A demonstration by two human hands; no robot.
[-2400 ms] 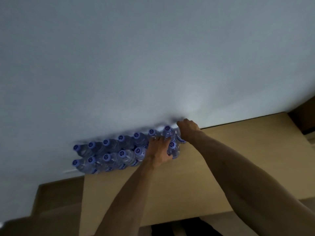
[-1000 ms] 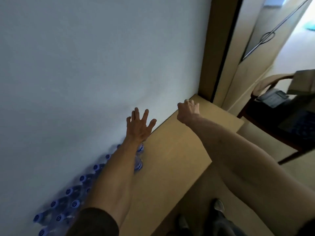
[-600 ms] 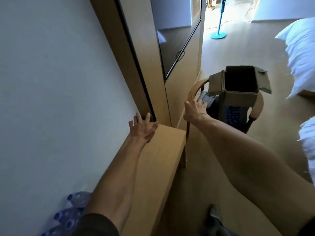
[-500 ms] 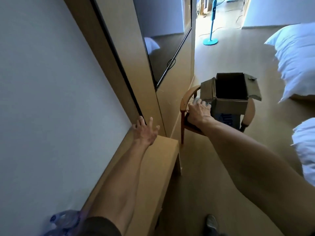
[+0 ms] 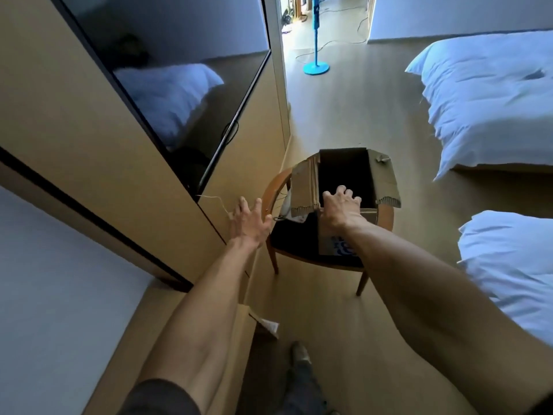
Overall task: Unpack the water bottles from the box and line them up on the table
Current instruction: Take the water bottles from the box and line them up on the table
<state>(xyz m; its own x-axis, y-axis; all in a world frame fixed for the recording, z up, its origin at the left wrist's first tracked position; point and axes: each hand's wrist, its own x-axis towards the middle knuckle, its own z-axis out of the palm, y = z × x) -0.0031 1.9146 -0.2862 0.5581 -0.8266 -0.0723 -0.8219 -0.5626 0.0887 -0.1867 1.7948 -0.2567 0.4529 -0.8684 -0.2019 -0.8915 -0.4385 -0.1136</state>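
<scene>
We are back at the box on the chair for more bottles, none visible in its dark interior. Our right hand rests spread and empty on the near rim, our left hand open beside it; next we reach in

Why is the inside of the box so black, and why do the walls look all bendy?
Head view: the cardboard box opens into deep shadow, so its contents cannot be seen where the right hand reaches in. Head view: the wide-angle lens bends and tilts straight edges, like the dark glossy screen, which mirrors the bed.
</scene>
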